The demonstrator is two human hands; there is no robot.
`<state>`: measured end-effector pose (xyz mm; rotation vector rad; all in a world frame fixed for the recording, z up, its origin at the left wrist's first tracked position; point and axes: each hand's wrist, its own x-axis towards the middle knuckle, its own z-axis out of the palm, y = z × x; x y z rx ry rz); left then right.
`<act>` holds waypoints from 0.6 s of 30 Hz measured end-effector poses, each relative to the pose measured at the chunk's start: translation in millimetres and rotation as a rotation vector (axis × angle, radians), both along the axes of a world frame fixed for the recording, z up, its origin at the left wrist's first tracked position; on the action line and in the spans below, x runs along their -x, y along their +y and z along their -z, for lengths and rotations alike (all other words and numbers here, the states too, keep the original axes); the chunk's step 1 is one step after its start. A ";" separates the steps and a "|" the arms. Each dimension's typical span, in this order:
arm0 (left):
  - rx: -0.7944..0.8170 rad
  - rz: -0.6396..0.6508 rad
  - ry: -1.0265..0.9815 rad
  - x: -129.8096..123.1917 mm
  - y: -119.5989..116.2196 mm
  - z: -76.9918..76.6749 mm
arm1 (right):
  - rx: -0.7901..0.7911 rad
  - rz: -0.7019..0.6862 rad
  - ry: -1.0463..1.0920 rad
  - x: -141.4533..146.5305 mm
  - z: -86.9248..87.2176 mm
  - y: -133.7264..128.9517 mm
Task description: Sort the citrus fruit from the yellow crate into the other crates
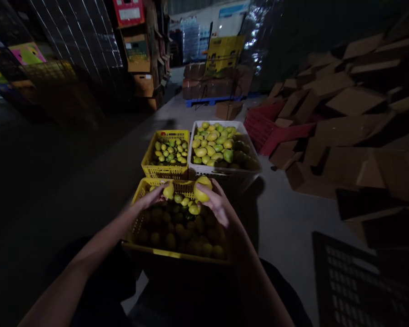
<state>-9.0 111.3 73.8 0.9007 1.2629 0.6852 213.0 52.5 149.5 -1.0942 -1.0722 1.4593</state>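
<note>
My left hand (154, 196) is closed around a yellow lemon (169, 191), above the far left part of the near yellow crate (177, 259). In my right hand (218, 203) is a larger yellow lemon (203, 189), gripped near that crate's far right corner. Many green and yellow lemons (179, 198) lie inside the near crate, mostly in shadow. Behind it on the left stands a smaller-looking yellow crate (165, 170) with small green-yellow fruit. Beside that one, a white crate (221, 171) is heaped with larger yellow and green lemons (211, 144).
Cardboard boxes (347, 131) are piled on the right, with a red crate (276, 136) among them. A dark slatted crate (354, 277) stands at lower right. Farther back are a blue pallet (211, 101) with boxes and a stack of fruit boxes (139, 56).
</note>
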 end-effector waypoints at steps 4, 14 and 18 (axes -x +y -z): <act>-0.041 -0.011 -0.158 11.4 -7.4 -39.1 | 0.051 -0.025 0.111 9.1 3.2 1.2; -0.042 -0.075 -0.290 -5.6 -35.1 -38.8 | 0.051 -0.092 0.135 40.5 18.9 -1.9; -0.114 -0.132 -0.456 -4.8 -37.6 -34.2 | -0.004 -0.052 0.049 37.0 30.1 -0.3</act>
